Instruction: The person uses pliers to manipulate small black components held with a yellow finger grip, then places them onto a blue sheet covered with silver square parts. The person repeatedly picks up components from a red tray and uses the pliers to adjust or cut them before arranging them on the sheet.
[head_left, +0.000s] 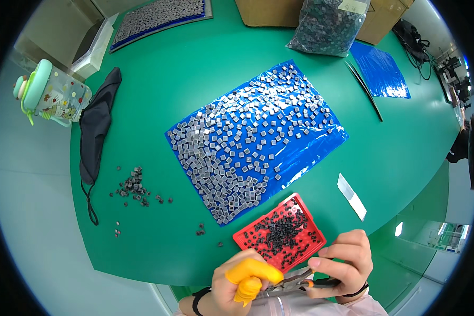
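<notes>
At the lower edge, my right hand [348, 263] is closed around the handles of small pliers [292, 284], which have dark grips with orange parts. The pliers' jaws point left toward my left hand [242, 282]. Yellow covers wrap some of that hand's fingers, which are curled and pressed together by the jaws. Whatever they pinch is hidden. Just beyond both hands lies a red tray [239, 238] with many small black pieces [284, 231] in it. Behind the tray a blue film sheet [300, 152] carries many small grey square pieces [203, 163].
Loose dark pieces [134, 184] are scattered at left on the green table [152, 110]. A dark cloth pouch [97, 129] and a bottle [58, 92] lie beyond. At right are a white strip [352, 197], tweezers [364, 92] and another blue sheet [382, 71]; a filled bag [329, 26] stands behind.
</notes>
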The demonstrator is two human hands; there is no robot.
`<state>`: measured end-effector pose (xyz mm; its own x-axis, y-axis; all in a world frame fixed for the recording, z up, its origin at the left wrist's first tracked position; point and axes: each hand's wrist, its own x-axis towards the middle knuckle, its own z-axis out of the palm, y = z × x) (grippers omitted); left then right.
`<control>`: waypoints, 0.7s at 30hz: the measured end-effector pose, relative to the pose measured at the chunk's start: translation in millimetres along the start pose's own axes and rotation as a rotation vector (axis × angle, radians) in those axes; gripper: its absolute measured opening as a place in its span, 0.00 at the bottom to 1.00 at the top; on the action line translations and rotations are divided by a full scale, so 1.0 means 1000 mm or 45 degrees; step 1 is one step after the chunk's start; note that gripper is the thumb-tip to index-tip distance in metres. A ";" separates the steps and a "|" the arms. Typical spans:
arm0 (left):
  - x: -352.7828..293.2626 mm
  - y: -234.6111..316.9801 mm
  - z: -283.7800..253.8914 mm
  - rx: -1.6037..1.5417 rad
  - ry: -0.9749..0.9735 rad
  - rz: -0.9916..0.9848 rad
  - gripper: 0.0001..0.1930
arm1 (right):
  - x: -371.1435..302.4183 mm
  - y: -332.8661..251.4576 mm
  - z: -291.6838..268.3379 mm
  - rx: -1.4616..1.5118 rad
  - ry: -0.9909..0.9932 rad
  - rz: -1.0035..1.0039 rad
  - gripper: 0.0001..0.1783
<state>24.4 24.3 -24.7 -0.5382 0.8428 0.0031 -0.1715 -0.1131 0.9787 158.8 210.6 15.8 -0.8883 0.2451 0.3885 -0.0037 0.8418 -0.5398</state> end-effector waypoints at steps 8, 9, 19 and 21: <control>0.005 0.015 0.002 0.242 0.184 0.348 0.09 | 0.002 0.000 0.002 0.098 0.045 0.081 0.26; 0.006 0.014 0.003 0.202 0.239 0.330 0.06 | 0.003 0.001 0.002 0.109 0.026 0.080 0.26; 0.005 0.003 -0.002 0.095 0.103 0.467 0.04 | 0.003 -0.001 0.004 0.195 -0.029 0.007 0.26; -0.001 -0.017 0.002 0.011 0.106 0.551 0.06 | 0.003 -0.003 0.003 0.172 -0.033 -0.018 0.26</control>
<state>29.6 26.9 -40.6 -0.6239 0.6734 0.3965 0.0907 -0.4416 0.8926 154.2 206.9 16.4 -0.8992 0.2200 0.3782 -0.0764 0.7721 -0.6309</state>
